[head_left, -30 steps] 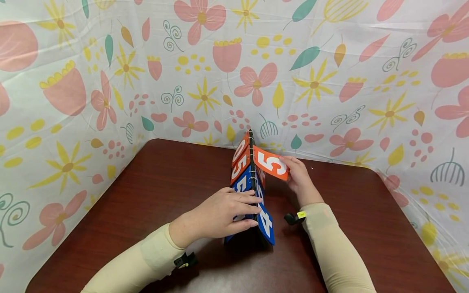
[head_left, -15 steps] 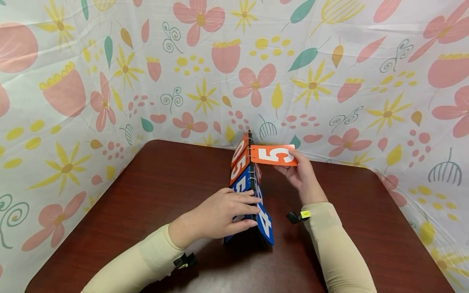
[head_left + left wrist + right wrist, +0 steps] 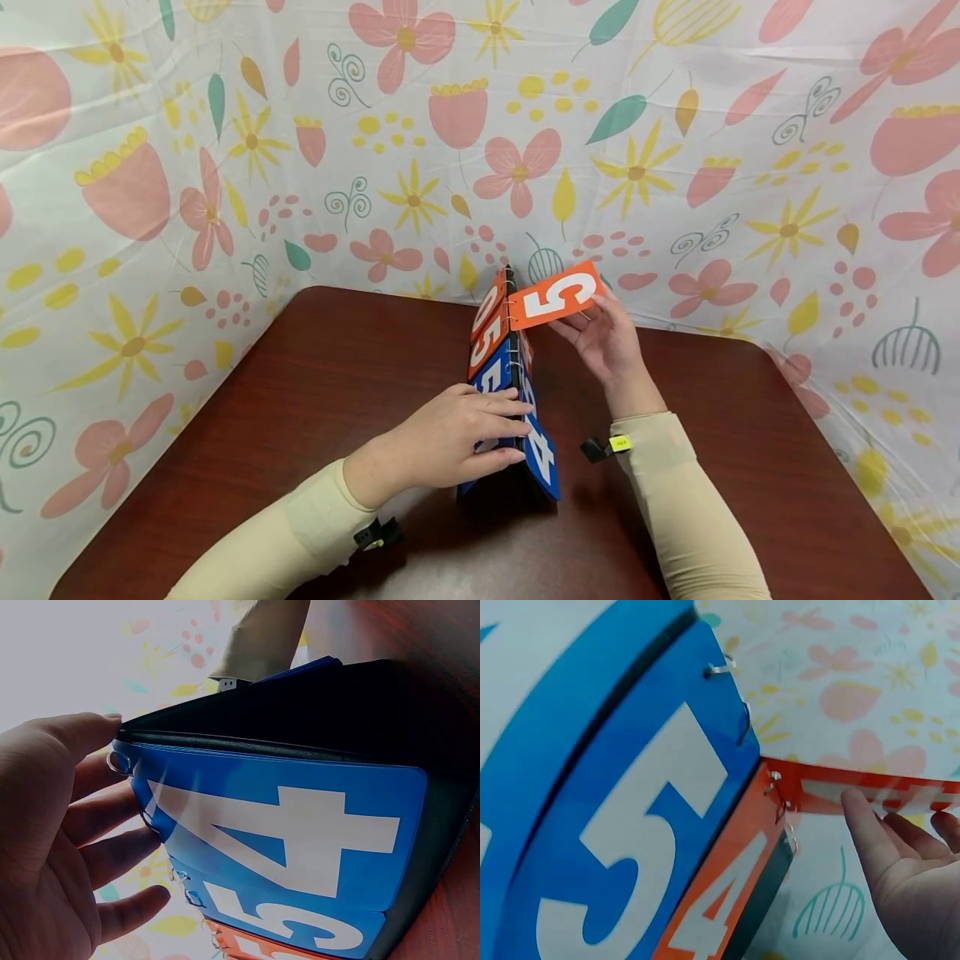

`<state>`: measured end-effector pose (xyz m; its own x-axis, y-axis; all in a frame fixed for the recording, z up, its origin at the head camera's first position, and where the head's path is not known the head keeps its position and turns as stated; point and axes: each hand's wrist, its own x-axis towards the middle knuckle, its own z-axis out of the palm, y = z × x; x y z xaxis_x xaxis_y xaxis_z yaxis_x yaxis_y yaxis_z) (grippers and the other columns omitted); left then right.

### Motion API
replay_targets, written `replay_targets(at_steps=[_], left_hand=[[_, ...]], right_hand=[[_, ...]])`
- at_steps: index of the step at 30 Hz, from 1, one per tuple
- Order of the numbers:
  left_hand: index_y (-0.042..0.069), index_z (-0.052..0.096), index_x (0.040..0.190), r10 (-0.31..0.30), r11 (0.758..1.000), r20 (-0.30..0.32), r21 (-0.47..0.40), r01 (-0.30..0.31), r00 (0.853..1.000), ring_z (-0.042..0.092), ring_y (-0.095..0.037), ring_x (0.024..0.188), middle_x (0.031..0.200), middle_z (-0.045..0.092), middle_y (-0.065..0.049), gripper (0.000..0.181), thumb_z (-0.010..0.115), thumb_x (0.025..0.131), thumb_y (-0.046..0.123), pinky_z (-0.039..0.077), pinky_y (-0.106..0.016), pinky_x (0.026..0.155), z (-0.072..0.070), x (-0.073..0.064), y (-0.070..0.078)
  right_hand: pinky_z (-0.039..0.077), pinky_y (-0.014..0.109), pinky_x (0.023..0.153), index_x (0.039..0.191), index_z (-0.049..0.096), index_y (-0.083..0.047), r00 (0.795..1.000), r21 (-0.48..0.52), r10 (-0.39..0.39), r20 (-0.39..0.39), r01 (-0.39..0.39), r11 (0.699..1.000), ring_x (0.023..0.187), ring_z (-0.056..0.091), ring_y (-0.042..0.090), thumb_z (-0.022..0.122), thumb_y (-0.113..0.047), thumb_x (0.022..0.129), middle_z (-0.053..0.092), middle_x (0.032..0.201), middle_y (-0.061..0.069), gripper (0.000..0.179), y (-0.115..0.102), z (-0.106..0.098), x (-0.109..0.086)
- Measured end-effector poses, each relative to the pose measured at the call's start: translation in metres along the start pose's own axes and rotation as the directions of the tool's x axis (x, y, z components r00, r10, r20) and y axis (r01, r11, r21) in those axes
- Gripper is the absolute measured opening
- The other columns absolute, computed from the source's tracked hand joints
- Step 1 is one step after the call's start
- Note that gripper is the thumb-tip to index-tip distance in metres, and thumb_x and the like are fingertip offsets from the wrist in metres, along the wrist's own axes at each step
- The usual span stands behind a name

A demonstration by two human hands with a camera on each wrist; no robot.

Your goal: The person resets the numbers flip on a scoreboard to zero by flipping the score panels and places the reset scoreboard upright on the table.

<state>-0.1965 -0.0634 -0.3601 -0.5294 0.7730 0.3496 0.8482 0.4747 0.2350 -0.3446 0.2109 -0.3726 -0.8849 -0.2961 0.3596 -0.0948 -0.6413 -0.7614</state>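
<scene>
A tabletop flip scoreboard (image 3: 513, 392) stands like a tent, its ringed ridge pointing away from me. White numerals mark its blue and orange cards. My left hand (image 3: 450, 433) rests over the near end of the ridge, fingers fairly straight. In the left wrist view the thumb of that left hand (image 3: 45, 817) touches the ridge's corner, beside a blue "4" card (image 3: 300, 832). My right hand (image 3: 611, 350) pinches the free end of an orange "5" number card (image 3: 551, 298), lifted on its rings at the far right side. An orange "4" (image 3: 720, 900) shows below it.
The scoreboard stands on a dark reddish-brown table (image 3: 360, 350) with rounded far corners. A flower-printed cloth (image 3: 300, 167) hangs behind and along the sides. Black straps with small devices (image 3: 607, 447) sit at both wrists.
My right hand has swung the orange "5" card upward about its rings, from sloping down to tilting up. The left hand stays in place on the ridge.
</scene>
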Motion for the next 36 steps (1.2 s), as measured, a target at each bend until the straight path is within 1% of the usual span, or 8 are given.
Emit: replay_targets(at_steps=[5,10,14,20,24,28,33,36], left_hand=[[0.026,0.069,0.137,0.002,1.000,-0.002,-0.003,-0.002,1.000,0.052,-0.015,0.145,0.147,0.062,0.006,0.041,0.057,0.104,0.047,0.047,-0.049,0.110,0.000,0.000,0.000],[0.027,0.068,0.137,0.003,1.000,-0.004,0.002,-0.003,1.000,0.051,-0.014,0.145,0.147,0.062,0.007,0.041,0.057,0.104,0.048,0.047,-0.050,0.110,0.000,0.000,-0.001],[0.026,0.069,0.136,0.003,1.000,-0.004,0.007,-0.003,1.000,0.052,-0.015,0.144,0.146,0.063,0.006,0.040,0.057,0.104,0.047,0.048,-0.048,0.108,0.000,0.000,-0.001],[0.027,0.069,0.137,-0.001,1.000,0.004,0.009,0.001,1.000,0.052,-0.014,0.144,0.146,0.063,0.006,0.040,0.056,0.104,0.048,0.049,-0.048,0.108,-0.001,0.000,-0.001],[0.028,0.068,0.137,0.002,1.000,0.004,0.022,-0.002,1.000,0.052,-0.014,0.144,0.146,0.063,0.007,0.041,0.054,0.105,0.049,0.048,-0.047,0.108,-0.001,0.001,-0.001],[0.028,0.068,0.137,0.002,1.000,0.006,0.022,-0.002,1.000,0.052,-0.014,0.144,0.147,0.062,0.008,0.041,0.054,0.105,0.049,0.048,-0.047,0.109,0.000,0.000,-0.001],[0.028,0.068,0.137,0.003,1.000,-0.001,0.028,-0.003,1.000,0.052,-0.014,0.144,0.147,0.062,0.008,0.040,0.054,0.105,0.049,0.048,-0.047,0.110,0.000,0.000,-0.001],[0.028,0.069,0.136,0.006,0.999,-0.006,0.037,-0.005,1.000,0.052,-0.013,0.144,0.147,0.062,0.008,0.040,0.054,0.105,0.049,0.048,-0.046,0.110,0.000,0.000,-0.001]], right_hand=[[0.057,0.045,0.101,0.163,0.027,-0.013,1.000,-0.113,-0.022,0.004,0.022,0.993,0.122,0.068,0.026,0.042,-0.020,0.110,0.043,0.160,0.019,0.056,-0.001,0.009,0.001],[0.055,0.044,0.103,0.163,0.030,-0.020,0.999,-0.144,-0.033,0.029,0.037,0.989,0.130,0.059,0.028,0.040,-0.019,0.109,0.028,0.165,0.021,0.054,-0.004,0.016,0.000],[0.056,0.043,0.103,0.164,0.024,-0.016,0.998,-0.168,-0.041,0.048,0.048,0.985,0.133,0.055,0.028,0.040,-0.014,0.110,0.030,0.164,0.020,0.057,-0.005,0.022,0.000],[0.057,0.042,0.100,0.164,0.023,-0.014,0.999,-0.212,-0.036,0.009,0.037,0.977,0.135,0.056,0.028,0.044,-0.010,0.109,0.036,0.160,0.019,0.059,-0.004,0.031,-0.002],[0.057,0.041,0.100,0.164,0.023,-0.013,0.999,-0.270,-0.034,0.002,0.033,0.962,0.132,0.056,0.029,0.047,-0.009,0.108,0.039,0.154,0.019,0.061,-0.003,0.037,-0.004],[0.057,0.040,0.102,0.165,0.021,-0.015,0.999,-0.346,-0.039,0.037,0.049,0.937,0.136,0.051,0.034,0.047,-0.008,0.107,0.034,0.158,0.023,0.064,-0.005,0.043,-0.006],[0.054,0.040,0.106,0.167,0.011,-0.025,0.994,-0.415,-0.038,0.102,0.077,0.906,0.153,0.032,0.038,0.047,-0.007,0.107,0.024,0.171,0.009,0.072,-0.008,0.047,-0.002],[0.052,0.040,0.108,0.167,0.008,-0.028,0.994,-0.458,-0.032,0.109,0.079,0.885,0.158,0.026,0.036,0.049,-0.008,0.106,0.021,0.173,0.001,0.076,-0.009,0.051,0.004]])
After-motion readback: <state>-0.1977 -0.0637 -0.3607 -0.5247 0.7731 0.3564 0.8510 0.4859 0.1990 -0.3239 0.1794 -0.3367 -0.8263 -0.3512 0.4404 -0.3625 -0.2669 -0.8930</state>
